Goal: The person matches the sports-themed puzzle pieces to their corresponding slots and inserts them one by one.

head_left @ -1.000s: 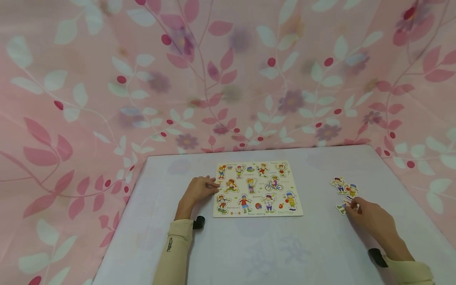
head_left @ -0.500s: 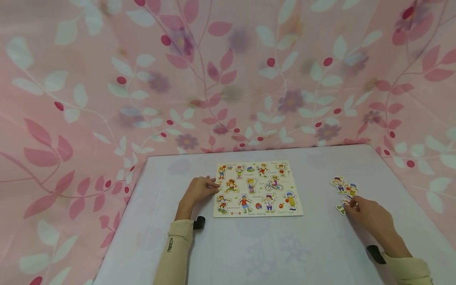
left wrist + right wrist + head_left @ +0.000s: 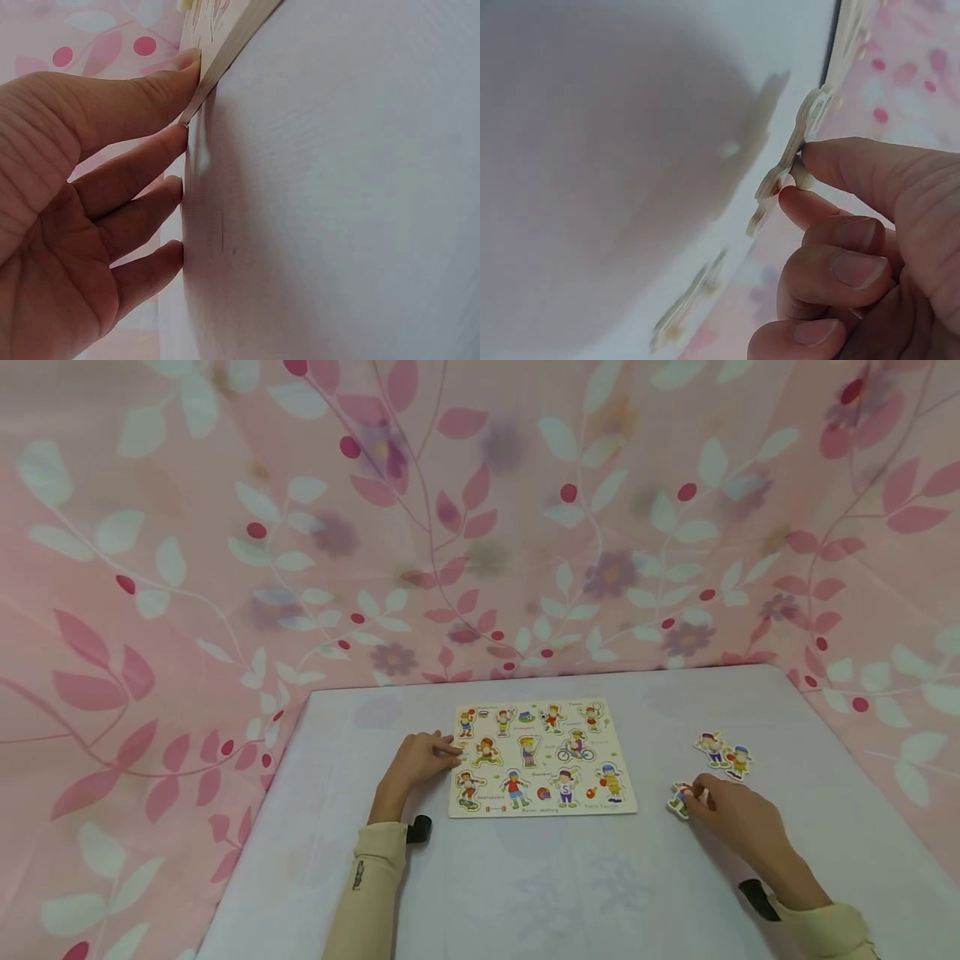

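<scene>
A pale wooden puzzle board [image 3: 510, 785] printed with sports figures lies flat on the table. At its left edge my left hand [image 3: 417, 762] pinches the rim: in the left wrist view the thumb [image 3: 161, 86] is on the upper face and the index fingertip meets the edge, other fingertips on the cloth. To the right of the board, my right hand [image 3: 738, 822] pinches a figure-shaped puzzle piece [image 3: 678, 798] by thumb and index finger. The right wrist view shows this piece [image 3: 789, 161] edge-on, slightly off the cloth; its picture is mostly hidden.
Two more figure pieces, one with a cap [image 3: 714, 749] and one with a ball [image 3: 738, 763], lie close together behind the right hand. White cloth covers the table [image 3: 570, 893]. A pink floral curtain [image 3: 480, 527] hangs behind and beside it.
My right hand has moved left toward the board, carrying the puzzle piece away from the other two pieces. My left hand has stayed on the board's edge.
</scene>
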